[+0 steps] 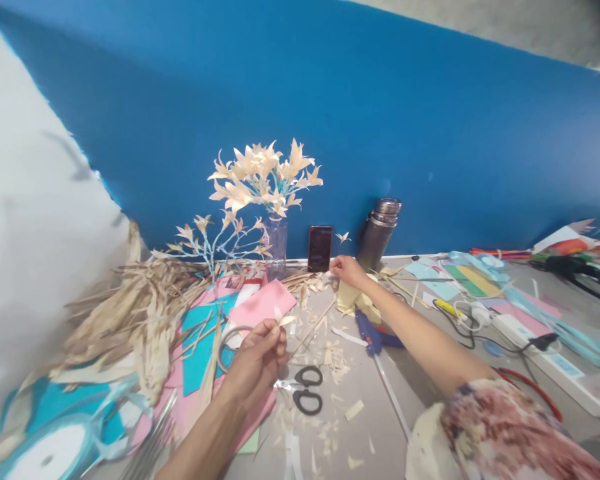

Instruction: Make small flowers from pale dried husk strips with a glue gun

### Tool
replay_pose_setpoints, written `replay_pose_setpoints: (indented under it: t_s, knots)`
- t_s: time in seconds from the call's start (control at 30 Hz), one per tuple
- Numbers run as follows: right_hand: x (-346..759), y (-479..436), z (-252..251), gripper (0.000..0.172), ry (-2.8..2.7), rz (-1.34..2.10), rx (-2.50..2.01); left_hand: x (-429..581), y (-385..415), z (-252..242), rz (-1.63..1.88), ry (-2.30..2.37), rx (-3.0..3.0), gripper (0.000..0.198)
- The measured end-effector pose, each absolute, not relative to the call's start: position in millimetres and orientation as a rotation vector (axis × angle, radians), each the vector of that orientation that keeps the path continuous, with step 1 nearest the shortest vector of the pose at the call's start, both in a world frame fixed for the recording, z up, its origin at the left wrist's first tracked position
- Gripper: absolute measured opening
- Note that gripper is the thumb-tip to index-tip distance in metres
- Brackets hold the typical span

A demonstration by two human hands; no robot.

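Note:
My left hand point(263, 350) is closed in a pinch on a small pale flower piece point(284, 321), above the middle of the table. Farther back, my right hand point(349, 270) reaches beside the dark phone point(320, 248), its fingertips drawn together; what they hold, if anything, I cannot make out. A tiny cream flower point(343, 237) shows just above that hand. Below my left hand lie black-handled scissors point(307, 390). A blue glue gun point(370, 331) with a long glue stick point(393, 400) rests under my right forearm. Cream flowers point(265, 173) stand in a clear bottle point(276, 247).
Dried husks point(140, 307) are heaped at the left, near a ribbon roll point(47, 450) and pink and blue sheets point(200, 347). A steel flask point(380, 233) leans against the blue wall. Right of my arm are a power strip point(540, 353) and cables. Husk scraps litter the middle.

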State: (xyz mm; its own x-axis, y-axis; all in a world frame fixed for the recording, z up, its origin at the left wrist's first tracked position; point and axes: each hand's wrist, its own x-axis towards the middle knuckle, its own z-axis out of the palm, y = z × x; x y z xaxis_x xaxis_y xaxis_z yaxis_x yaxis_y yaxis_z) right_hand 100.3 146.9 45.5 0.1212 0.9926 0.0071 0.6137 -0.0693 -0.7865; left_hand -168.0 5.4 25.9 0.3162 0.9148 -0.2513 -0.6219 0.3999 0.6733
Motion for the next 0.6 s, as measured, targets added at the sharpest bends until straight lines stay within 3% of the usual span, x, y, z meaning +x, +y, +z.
replay_pose_setpoints:
  t_s: [0.13, 0.2, 0.27, 0.4, 0.6]
  knots:
    - [87.6, 82.3, 67.3, 0.024, -1.497, 1.060, -1.448, -161.0, 0.9, 45.0, 1.071, 0.626, 0.610, 0.032]
    - [75.4, 44.9, 73.7, 0.034, -1.193, 1.603, -0.974, -150.8, -1.3, 55.9, 1.090, 0.619, 0.737, 0.030]
    - [61.4, 12.7, 77.4, 0.037, -0.949, 1.870, -0.731, -135.9, -4.1, 64.7, 1.174, 0.629, 0.852, 0.028]
    - [39.9, -24.7, 80.1, 0.032, -0.695, 1.861, -0.560, -100.2, -16.0, 74.7, 1.393, 0.716, 1.076, 0.019]
    - [31.7, -42.8, 73.0, 0.038, -0.495, 1.664, -0.562, -66.6, -39.1, 82.4, 1.565, 0.848, 1.192, 0.013]
